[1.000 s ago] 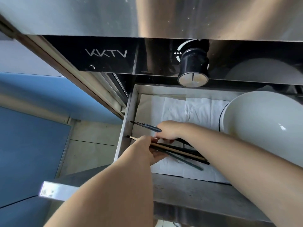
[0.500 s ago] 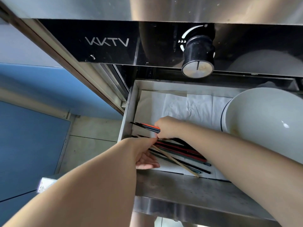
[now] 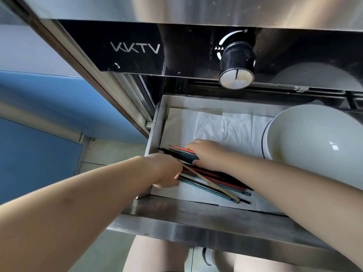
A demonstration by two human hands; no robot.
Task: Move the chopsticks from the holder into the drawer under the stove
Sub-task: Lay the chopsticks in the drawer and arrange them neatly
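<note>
I see the drawer (image 3: 157, 122) pulled out under the stove panel (image 3: 137, 50), its steel walls framing a white paper liner (image 3: 225, 126). The chopsticks (image 3: 212, 180) lie in a loose diagonal bundle on the liner, one end close to the left wall, the other near the front lip. My left hand (image 3: 167, 171) rests on the bundle by the left wall, fingers loosely curled, no firm grip visible. My right hand (image 3: 206, 154) presses flat on the upper ends; I cannot tell whether its fingers close round any. A white bowl (image 3: 318, 146) fills the right side, leaving bare liner toward the back wall
</note>
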